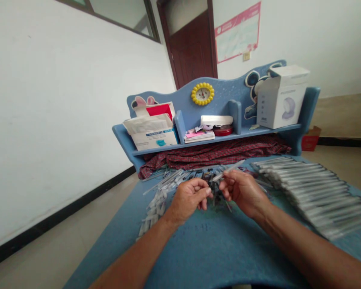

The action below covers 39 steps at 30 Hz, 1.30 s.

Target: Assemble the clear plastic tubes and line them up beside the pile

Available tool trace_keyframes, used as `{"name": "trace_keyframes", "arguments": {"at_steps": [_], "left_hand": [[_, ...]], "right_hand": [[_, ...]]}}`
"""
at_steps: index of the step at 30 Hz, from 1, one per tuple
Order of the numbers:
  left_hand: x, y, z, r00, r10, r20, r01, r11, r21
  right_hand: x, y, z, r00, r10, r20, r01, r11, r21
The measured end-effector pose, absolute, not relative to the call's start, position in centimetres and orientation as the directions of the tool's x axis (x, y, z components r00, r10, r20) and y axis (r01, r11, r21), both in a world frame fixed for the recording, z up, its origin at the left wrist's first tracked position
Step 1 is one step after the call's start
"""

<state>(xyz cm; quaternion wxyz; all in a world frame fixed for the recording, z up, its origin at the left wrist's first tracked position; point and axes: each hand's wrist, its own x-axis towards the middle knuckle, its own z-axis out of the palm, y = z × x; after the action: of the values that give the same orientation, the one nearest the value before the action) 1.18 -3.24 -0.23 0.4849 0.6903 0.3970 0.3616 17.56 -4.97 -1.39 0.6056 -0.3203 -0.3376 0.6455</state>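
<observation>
My right hand [243, 189] pinches a thin clear pen tube [230, 169] that points up and to the right. My left hand [190, 197] is curled with fingertips close to the tube's lower end; a small part seems pinched there but is too small to name. Both hands hover over a loose pile of pen parts [174, 182] on the blue desk [204, 245]. To the right lies a neat row of assembled clear pens [315, 190].
A blue shelf [216, 138] at the desk's back carries a white box [281, 98], papers, a red tin and a yellow clock [202, 94]. Red plaid cloth [216, 154] lies beneath it. A white wall is left, a brown door behind.
</observation>
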Motion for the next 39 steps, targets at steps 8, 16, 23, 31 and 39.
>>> {"name": "trace_keyframes", "arguments": {"at_steps": [8, 16, 23, 31, 39], "left_hand": [[1.01, -3.41, 0.0, 0.406, 0.905, 0.125, 0.168, -0.208, 0.964], [1.0, -3.7, 0.43, 0.405, 0.903, 0.142, 0.216, -0.246, 0.945], [1.03, -3.76, 0.43, 0.388, 0.91, 0.143, 0.255, -0.255, 0.933], [1.11, -3.67, 0.24, 0.367, 0.924, 0.107, 0.303, -0.228, 0.925], [1.1, -3.73, 0.2, 0.373, 0.924, 0.086, 0.2, -0.171, 0.965]], "right_hand": [[17.05, -5.03, -2.21, -0.077, 0.997, 0.029, -0.526, -0.016, -0.85], [16.72, -5.27, -2.12, -0.082, 0.997, 0.006, -0.503, -0.036, -0.864], [16.7, -5.17, -2.22, -0.073, 0.997, -0.002, -0.491, -0.038, -0.871], [16.62, -5.41, -2.43, -0.037, 0.999, 0.02, -0.407, 0.004, -0.914], [16.52, -5.46, -2.22, -0.022, 0.999, 0.034, -0.363, 0.024, -0.931]]}}
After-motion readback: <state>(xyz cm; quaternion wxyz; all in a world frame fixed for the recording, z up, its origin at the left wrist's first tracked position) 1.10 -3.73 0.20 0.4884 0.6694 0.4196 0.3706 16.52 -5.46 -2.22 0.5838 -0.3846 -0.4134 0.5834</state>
